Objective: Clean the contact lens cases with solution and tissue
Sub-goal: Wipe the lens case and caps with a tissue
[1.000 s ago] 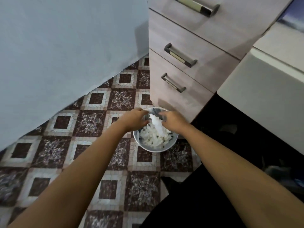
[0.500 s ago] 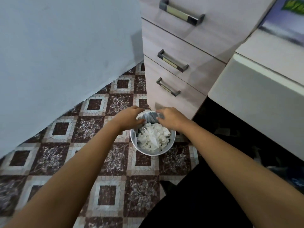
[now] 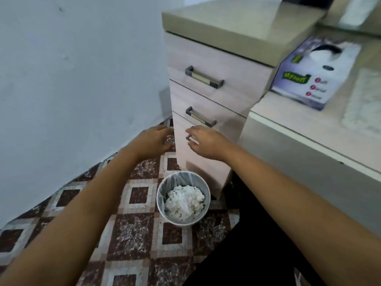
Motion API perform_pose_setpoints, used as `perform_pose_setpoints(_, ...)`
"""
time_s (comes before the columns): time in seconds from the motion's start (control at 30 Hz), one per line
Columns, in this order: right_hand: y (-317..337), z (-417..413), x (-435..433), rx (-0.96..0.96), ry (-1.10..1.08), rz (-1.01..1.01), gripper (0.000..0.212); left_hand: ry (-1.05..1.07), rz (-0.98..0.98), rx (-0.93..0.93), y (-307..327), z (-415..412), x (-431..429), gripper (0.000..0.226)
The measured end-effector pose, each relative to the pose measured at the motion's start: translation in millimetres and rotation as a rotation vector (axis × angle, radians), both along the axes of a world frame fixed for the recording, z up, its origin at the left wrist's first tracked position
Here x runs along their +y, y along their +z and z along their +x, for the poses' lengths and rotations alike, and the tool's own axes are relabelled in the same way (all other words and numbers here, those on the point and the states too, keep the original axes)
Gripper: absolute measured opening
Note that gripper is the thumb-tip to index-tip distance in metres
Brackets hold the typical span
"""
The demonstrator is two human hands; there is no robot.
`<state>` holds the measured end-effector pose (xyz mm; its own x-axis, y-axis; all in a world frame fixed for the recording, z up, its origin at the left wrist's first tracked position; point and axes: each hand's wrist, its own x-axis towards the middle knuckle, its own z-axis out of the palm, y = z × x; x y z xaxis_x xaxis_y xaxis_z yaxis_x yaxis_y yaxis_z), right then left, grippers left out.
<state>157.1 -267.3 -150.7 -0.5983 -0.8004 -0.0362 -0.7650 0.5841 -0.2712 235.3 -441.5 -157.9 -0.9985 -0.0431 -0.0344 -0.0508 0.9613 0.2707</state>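
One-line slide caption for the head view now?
Left hand and right hand hover open and empty by the drawer unit, above a bin of crumpled tissues; tissue box on desk.

The only readable print is on the tissue box (image 3: 313, 73) standing on the table (image 3: 288, 122). Its near side carries the brand "Mysoft" in pale letters on a green banner. Beside it are three stacked words, "Soft", "Facial", "Tissue", each with a red initial. A dark oval mark on the box top is too blurred to read.
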Motion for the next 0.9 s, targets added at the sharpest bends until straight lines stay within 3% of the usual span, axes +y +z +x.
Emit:
perform_pose_setpoints(0.47, 157, 0, 113, 0.361, -0.173, -0.196, 0.043, -0.230, -0.051, 0.361, 151, -32, 99, 0.057)
perform_pose_setpoints(0.9, 175, 12, 310, 0.423, -0.588, -0.160, 0.046, -0.597, -0.010, 0.463, 181, -91, 284, 0.054)
